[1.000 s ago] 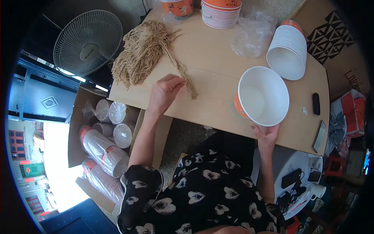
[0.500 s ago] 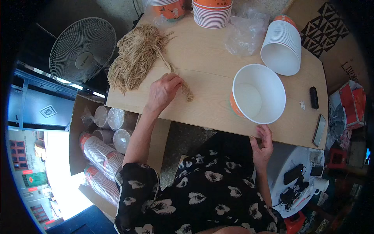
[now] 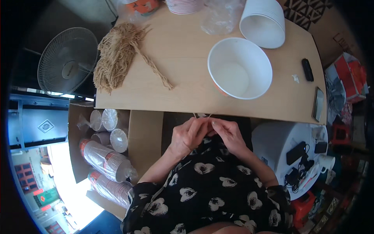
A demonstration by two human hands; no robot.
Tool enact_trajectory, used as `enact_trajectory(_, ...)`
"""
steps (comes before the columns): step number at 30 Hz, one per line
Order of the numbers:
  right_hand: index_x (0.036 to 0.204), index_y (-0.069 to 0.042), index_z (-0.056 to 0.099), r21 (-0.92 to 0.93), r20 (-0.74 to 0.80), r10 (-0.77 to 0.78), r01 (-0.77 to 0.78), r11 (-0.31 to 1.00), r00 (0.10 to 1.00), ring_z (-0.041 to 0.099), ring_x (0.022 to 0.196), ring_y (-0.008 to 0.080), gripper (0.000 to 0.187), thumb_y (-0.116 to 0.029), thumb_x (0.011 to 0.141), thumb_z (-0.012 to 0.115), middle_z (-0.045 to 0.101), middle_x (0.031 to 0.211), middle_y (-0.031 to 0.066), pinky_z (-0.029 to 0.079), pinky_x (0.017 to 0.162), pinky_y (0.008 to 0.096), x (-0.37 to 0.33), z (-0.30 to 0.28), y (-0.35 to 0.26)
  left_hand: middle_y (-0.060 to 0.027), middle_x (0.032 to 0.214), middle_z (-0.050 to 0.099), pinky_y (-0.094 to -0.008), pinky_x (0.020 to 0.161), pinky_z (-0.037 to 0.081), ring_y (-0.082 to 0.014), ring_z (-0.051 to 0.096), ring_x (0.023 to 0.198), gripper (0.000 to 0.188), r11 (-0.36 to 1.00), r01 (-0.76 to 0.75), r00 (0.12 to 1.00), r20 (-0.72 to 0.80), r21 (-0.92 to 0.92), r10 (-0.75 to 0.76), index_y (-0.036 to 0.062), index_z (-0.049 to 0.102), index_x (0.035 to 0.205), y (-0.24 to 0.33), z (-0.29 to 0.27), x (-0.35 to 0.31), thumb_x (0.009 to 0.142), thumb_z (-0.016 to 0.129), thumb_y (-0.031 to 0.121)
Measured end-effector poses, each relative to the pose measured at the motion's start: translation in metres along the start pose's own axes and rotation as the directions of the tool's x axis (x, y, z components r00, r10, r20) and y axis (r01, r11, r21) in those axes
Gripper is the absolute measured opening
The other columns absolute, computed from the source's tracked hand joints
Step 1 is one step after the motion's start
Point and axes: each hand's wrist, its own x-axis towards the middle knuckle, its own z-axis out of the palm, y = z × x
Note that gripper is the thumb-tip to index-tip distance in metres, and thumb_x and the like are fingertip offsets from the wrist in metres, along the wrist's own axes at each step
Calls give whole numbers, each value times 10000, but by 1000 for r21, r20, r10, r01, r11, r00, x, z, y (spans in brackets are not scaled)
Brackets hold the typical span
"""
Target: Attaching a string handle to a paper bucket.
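Just off the table's front edge, above my lap, my left hand (image 3: 187,134) and my right hand (image 3: 230,136) meet with fingertips pinched together. Between them is a thin tan string (image 3: 210,115); only short ends stick up, the rest hidden by my fingers. A bundle of tan strings (image 3: 119,56) lies on the table's left side, with one thicker strand (image 3: 156,70) trailing right from it. Beyond my right hand a big white paper bucket (image 3: 237,74) with an orange outside stands upright, mouth up, touched by neither hand.
A stack of white paper buckets (image 3: 263,31) lies on its side behind, near a clear plastic bag (image 3: 222,17). A phone (image 3: 318,104) and a black object (image 3: 307,70) lie at right. Below left, a cardboard box (image 3: 146,144) holds wrapped bucket stacks (image 3: 107,160). A fan (image 3: 69,62) stands left.
My left hand has left the bundle's strand and come toward my lap; my right hand has moved left from beside the bucket to meet it. The view has shifted, too.
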Motion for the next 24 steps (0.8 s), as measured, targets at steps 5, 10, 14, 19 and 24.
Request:
enact_trajectory(5,1186,47,701,75,-196,-101,118,990,975,629,922,89,265,-150,1046,591,725,1004,65,514,870,257,-8,-2,9,-76,779,652,-332,535,542,-227,666,620,230,996,-71,997,-2,-61,71,59,630,998,11,29,-12,820,769,13)
enact_trajectory(10,1080,52,697,124,-312,-191,239,963,931,622,879,103,233,-144,1051,575,706,948,61,505,820,247,-18,-6,10,-87,781,661,-340,541,547,-243,681,638,228,982,-55,996,62,-178,67,40,636,1007,19,46,-18,825,768,6)
enact_trajectory(14,1074,51,695,105,-317,-204,248,963,926,613,847,108,248,-149,1061,551,672,888,49,495,784,250,-27,-15,7,-95,795,673,-341,555,555,-262,686,647,206,964,-20,990,129,-266,57,42,675,1005,28,48,-18,825,774,18)
enact_trajectory(19,1089,64,683,-213,-245,-247,196,957,938,600,738,94,273,-158,1071,525,623,766,30,511,705,257,-41,-30,3,-103,853,706,-308,578,564,-206,704,672,153,881,180,954,295,-438,-48,28,715,988,40,30,-5,857,787,60)
enact_trajectory(24,1064,43,678,-194,-215,-201,160,968,956,578,687,78,207,-100,1057,529,586,728,20,506,647,243,-59,-38,1,-99,967,714,-267,705,545,-145,685,788,240,790,335,926,334,-513,-176,2,698,1111,35,31,23,879,761,2)
